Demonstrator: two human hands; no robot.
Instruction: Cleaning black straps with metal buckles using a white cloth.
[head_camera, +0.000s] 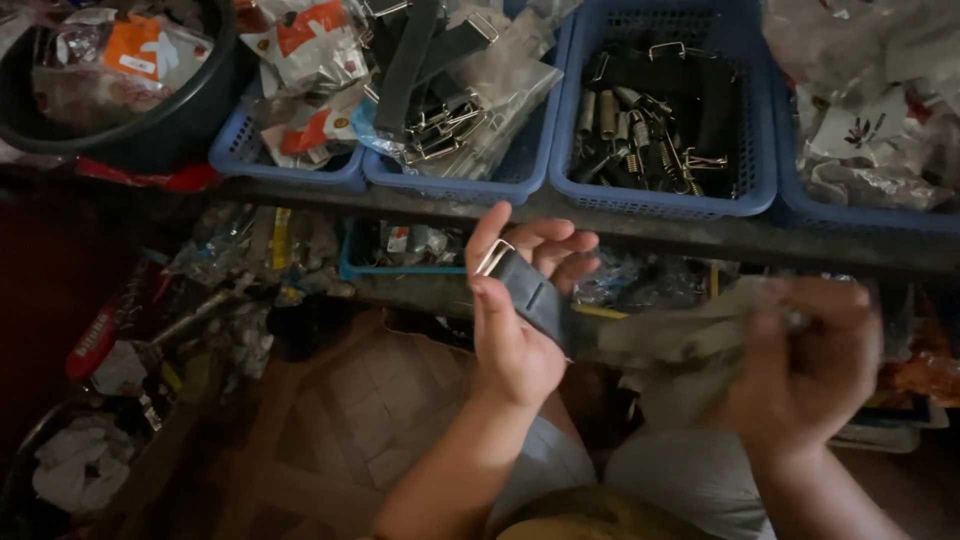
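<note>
Head view: left hand (515, 330) around strap (535, 295), just below shelf edge (640, 235).

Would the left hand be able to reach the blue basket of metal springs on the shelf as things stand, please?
Probably not freely: the left hand is holding a dark strap. The blue basket sits open-topped just above, with nothing between them, so the path looks clear.

hands: 2, left hand (515, 330) and right hand (805, 365) | dark strap (535, 295): 1 | blue baskets on shelf at 12 o'clock (660, 195): 4 | black tub at 10 o'clock (150, 140): 1
</note>
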